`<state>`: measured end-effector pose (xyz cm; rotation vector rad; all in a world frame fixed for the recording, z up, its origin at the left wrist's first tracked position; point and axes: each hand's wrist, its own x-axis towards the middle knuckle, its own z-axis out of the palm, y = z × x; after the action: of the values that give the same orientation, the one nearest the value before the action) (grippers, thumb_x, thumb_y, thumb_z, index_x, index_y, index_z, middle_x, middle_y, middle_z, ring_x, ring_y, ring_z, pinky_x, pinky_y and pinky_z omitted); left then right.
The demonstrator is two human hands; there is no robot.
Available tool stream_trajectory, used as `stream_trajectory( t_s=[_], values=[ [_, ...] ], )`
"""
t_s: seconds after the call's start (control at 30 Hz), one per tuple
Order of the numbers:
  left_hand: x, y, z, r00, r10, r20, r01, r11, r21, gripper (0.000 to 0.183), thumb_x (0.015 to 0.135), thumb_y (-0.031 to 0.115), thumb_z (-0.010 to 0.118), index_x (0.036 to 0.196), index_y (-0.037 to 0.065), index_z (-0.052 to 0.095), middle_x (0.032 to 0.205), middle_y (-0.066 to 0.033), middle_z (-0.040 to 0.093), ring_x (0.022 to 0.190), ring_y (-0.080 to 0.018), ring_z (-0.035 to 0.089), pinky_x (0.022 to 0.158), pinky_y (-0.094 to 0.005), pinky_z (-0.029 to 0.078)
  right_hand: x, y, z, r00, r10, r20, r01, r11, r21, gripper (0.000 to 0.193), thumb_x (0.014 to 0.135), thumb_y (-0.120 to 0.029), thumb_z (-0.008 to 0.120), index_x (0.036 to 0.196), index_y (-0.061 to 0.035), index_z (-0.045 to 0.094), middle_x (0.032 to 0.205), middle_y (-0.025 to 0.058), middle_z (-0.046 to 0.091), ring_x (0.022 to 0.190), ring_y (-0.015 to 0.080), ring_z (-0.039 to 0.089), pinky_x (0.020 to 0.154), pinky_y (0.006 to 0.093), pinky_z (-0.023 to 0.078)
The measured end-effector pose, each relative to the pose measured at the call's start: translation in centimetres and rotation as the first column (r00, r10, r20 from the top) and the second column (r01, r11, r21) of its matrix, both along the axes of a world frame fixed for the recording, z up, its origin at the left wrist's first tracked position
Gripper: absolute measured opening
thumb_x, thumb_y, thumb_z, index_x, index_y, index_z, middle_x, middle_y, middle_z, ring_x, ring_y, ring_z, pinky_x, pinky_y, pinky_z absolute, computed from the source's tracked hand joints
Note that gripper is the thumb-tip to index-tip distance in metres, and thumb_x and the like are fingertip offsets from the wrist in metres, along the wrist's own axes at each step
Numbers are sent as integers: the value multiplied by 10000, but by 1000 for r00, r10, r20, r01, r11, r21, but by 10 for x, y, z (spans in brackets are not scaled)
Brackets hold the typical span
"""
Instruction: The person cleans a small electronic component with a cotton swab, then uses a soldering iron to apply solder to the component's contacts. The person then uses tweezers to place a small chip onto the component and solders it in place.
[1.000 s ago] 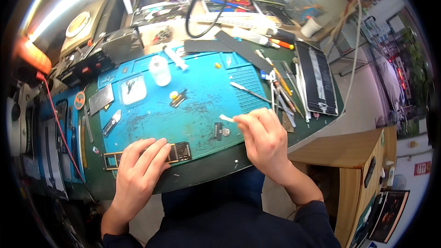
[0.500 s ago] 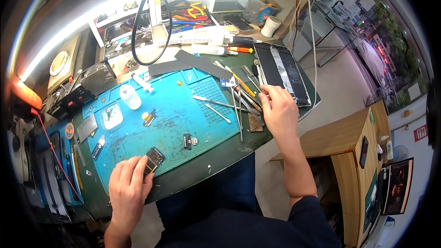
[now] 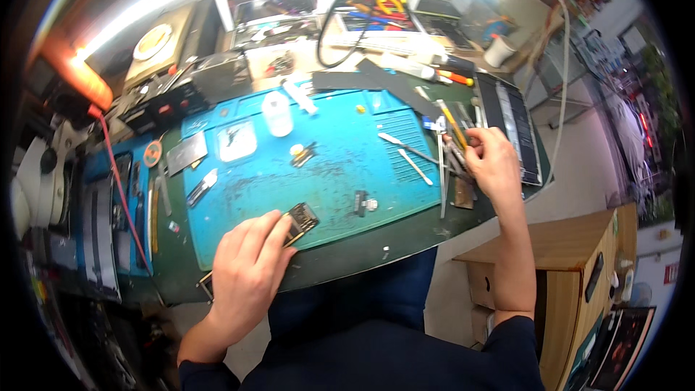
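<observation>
**Left hand [image 3: 250, 268] grasps a narrow dark circuit board with gold-coloured edges [image 3: 302, 220]; right hand [image 3: 496, 165] is among the slender tools**

The left fingers curl over the circuit board and grasp it, the thumb on the side nearer the body. One end of the board sticks out past the fingertips over a blue rectangular work mat [image 3: 333, 123]; the other shows behind the hand, over the dark green worktop [image 3: 347, 257].

The right fingers are bent, thumb toward forefinger, right beside a slim yellow stick-shaped tool [image 3: 455, 124]. Whether they are clenched on any tool cannot be told, since the hand hides their tips.

Just nearer the body than the right fingers lies a flat brown piece [image 3: 464, 194]. To their left are long thin silver tweezers [image 3: 442, 181], a thin white swab-like stick [image 3: 415, 167] and a slim silver metal tool [image 3: 409, 146]. To their right lies a flat black rectangular panel with a silver strip [image 3: 510, 127].

Right of the left fingers, well apart from them, sits a small black rectangular part [image 3: 360, 203]. Farther ahead of those fingers stands a translucent white plastic bottle [image 3: 277, 117]; ahead and to their left lies a silver-and-black folding-style knife [image 3: 202, 187].
</observation>
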<state>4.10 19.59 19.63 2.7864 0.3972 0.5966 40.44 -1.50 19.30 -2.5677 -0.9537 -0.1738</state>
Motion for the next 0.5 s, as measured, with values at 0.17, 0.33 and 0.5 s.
stream_trajectory(
  t_s=[0.17,0.33,0.5],
  values=[
    [-6,3,-3,1000,16,5,-16,1000,24,494,830,107,846,1295,11,708,1291,-113,708,1147,-300,673,952,-430,539,0,4,4,997,-36,-71,28,994,-103,277,910,-57,702,1179,-48,769,960,99,749,844,255,748,808,396,587],
    [-4,1,-5,1000,25,11,-25,999,20,490,831,108,843,1293,13,712,1285,-109,709,1150,-289,672,940,-415,544,-9,-12,13,998,-19,56,14,996,87,257,937,-100,721,1182,-50,777,996,117,760,842,259,755,775,401,584],
    [1,0,-5,1000,20,8,-21,999,41,480,825,108,843,1279,12,717,1296,-108,704,1153,-285,669,944,-421,543,-8,0,3,999,-16,28,17,999,-32,251,968,-181,762,1187,-60,778,1006,110,781,865,269,767,790,397,588]
  ],
)
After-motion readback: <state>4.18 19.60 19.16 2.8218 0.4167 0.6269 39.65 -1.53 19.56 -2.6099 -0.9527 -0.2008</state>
